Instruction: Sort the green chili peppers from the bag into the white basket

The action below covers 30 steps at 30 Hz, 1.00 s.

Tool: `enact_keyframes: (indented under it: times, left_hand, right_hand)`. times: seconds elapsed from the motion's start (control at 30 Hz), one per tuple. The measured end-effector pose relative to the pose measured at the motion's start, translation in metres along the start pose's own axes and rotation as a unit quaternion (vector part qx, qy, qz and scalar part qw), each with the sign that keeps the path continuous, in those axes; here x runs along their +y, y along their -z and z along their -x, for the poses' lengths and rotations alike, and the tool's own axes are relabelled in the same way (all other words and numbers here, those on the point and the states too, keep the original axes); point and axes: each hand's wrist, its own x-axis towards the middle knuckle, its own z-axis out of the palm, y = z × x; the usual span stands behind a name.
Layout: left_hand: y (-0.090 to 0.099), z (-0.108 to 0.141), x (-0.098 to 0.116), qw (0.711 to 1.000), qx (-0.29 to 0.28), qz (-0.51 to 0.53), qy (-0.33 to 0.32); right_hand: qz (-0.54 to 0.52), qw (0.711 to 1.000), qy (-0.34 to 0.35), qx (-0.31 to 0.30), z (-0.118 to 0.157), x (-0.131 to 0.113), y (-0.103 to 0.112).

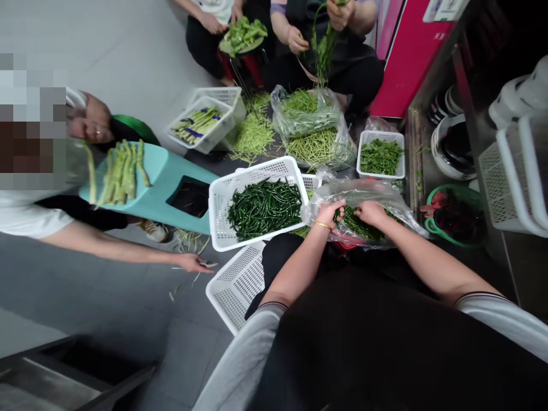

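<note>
In front of my lap lies a clear plastic bag (385, 200), its mouth spread, with thin dark green chili peppers (362, 227) inside. My left hand (329, 214), with a gold bracelet at the wrist, is closed around a few green chili peppers at the bag's left side. Just to its right, my right hand (371, 214) is over the peppers with its fingers pinched together; what they hold is too small to make out. Left of my hands stands a white perforated basket (218, 197) holding a heap of dark green chili peppers.
Below it sits another white basket (233, 285). A teal stool (171, 165) bears peeled green stalks (124, 171); beside it a person's hand (192, 262) holds a small tool. Two people handle greens at the top. Right are a green basket (434, 228) and steel shelving (500, 251).
</note>
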Motion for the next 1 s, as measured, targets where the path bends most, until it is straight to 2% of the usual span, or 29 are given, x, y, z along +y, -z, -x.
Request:
enact_keyframes:
  times: [0.1,0.17,0.27,0.33,0.43,0.5,0.53,0.67,0.7,0.87,0.93,1.0]
  left_hand:
    - [0.001,0.004,0.000,1.000,-0.006,-0.009,-0.011]
    - [0.003,0.006,-0.002,0.999,-0.008,-0.038,-0.012]
    - [0.001,0.004,-0.010,0.994,-0.006,-0.106,-0.009]
    - [-0.003,0.001,-0.017,0.990,-0.021,-0.141,-0.014]
    - [-0.008,0.000,-0.022,0.988,-0.062,-0.136,-0.030]
    - [-0.010,0.002,-0.020,0.993,-0.068,-0.093,-0.031]
    - [-0.009,0.003,-0.019,0.995,-0.065,-0.069,-0.027]
    - [-0.006,0.007,-0.015,0.998,-0.057,-0.027,0.001]
    - [-0.006,0.007,-0.015,0.998,-0.062,-0.029,0.008]
    - [-0.005,0.008,-0.017,0.996,-0.072,-0.045,0.029]
    - [-0.006,0.009,-0.019,0.995,-0.052,-0.081,0.018]
    - [-0.009,0.011,-0.021,0.991,-0.035,-0.126,-0.029]
  right_hand:
    - [0.020,0.999,-0.017,-0.044,0.001,-0.020,-0.006]
    - [0.002,0.999,-0.008,-0.037,-0.001,-0.019,0.000]
    - [-0.138,0.989,0.048,0.011,-0.001,-0.004,0.017]
    - [-0.288,0.955,0.069,0.028,0.004,0.002,0.027]
    - [-0.473,0.878,0.054,0.040,0.016,0.000,0.030]
    - [-0.541,0.837,0.045,0.066,0.026,-0.003,0.025]
    - [-0.550,0.831,0.045,0.068,0.030,-0.004,0.021]
    - [-0.487,0.869,0.084,-0.008,0.049,-0.010,0.001]
    - [-0.473,0.876,0.095,-0.010,0.053,-0.011,-0.002]
    - [-0.346,0.920,0.165,0.081,0.066,-0.012,-0.005]
    - [-0.341,0.918,0.190,0.073,0.068,-0.009,-0.005]
    - [-0.399,0.902,0.165,0.024,0.066,-0.007,-0.006]
